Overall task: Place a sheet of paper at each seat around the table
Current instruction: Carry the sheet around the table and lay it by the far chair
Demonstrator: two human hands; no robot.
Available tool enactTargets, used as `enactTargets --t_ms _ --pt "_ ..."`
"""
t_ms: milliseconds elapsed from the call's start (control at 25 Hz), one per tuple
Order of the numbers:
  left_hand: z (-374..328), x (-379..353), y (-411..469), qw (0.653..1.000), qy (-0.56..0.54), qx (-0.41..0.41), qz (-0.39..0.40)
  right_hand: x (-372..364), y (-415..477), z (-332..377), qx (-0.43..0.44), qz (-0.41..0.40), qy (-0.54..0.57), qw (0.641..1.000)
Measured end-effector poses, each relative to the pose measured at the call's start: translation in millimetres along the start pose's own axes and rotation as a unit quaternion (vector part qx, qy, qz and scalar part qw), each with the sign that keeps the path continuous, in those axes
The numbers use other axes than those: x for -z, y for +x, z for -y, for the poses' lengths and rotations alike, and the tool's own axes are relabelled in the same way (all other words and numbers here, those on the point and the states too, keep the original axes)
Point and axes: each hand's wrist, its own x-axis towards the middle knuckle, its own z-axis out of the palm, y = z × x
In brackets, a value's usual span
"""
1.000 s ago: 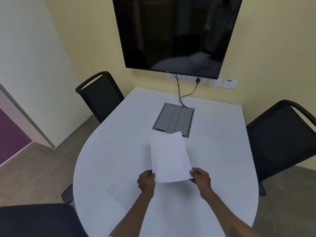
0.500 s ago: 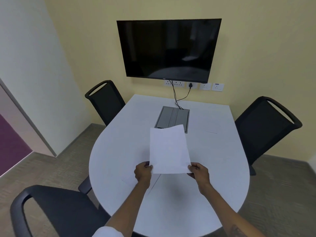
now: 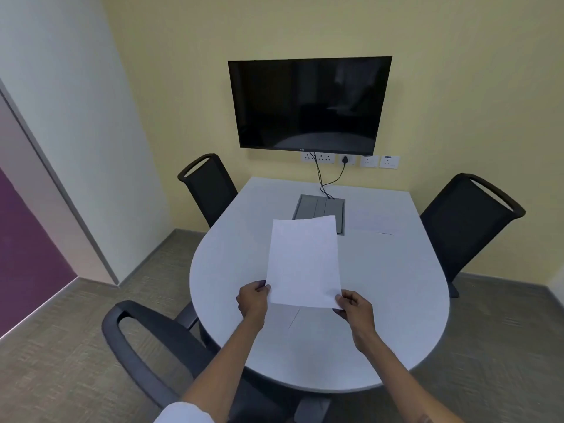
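Observation:
I hold a white sheet of paper (image 3: pixel 303 264) upright above the white table (image 3: pixel 396 285). My left hand (image 3: pixel 252 300) pinches its lower left corner and my right hand (image 3: pixel 355 308) pinches its lower right corner. Another sheet (image 3: pixel 370 221) lies flat on the table in front of the right chair (image 3: pixel 464 221). A further sheet (image 3: pixel 280 320) lies on the table under my hands, near the front-left chair (image 3: pixel 146 346). The far-left chair (image 3: pixel 209 186) stands at the table's left side.
A grey cable box (image 3: pixel 317 209) is set into the table's middle, with cables running up to wall sockets (image 3: pixel 345 160). A black screen (image 3: pixel 308 102) hangs on the yellow wall. Grey floor surrounds the table; a white wall and purple panel stand at left.
The view has pulled back from the table, so the table, chairs and screen look smaller and the front-left chair came into sight. Both hands kept hold of the sheet.

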Motion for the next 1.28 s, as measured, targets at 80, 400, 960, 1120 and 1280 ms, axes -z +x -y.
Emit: enactTargets --t_ms 80,400,960,1120,1280 --pt "-1 23 -13 1.0 -0.004 -0.006 -0.002 -9 -24 -2 0.011 0.0 0.006 1.0" --pt "1 107 -28 0.999 -0.025 -0.027 -0.004 -62 -91 -8 0.029 -0.014 -0.004 0.999" --pt "-24 269 100 0.997 -0.022 -0.052 0.045 -241 -118 -25 -0.003 0.004 -0.021 1.0" --pt "-24 306 131 0.996 -0.023 -0.058 0.067 -287 -122 -31 -0.002 -0.005 -0.002 1.0" --pt "-19 338 167 0.995 -0.031 -0.062 0.074 -331 -125 -40 0.005 0.0 -0.006 1.0"
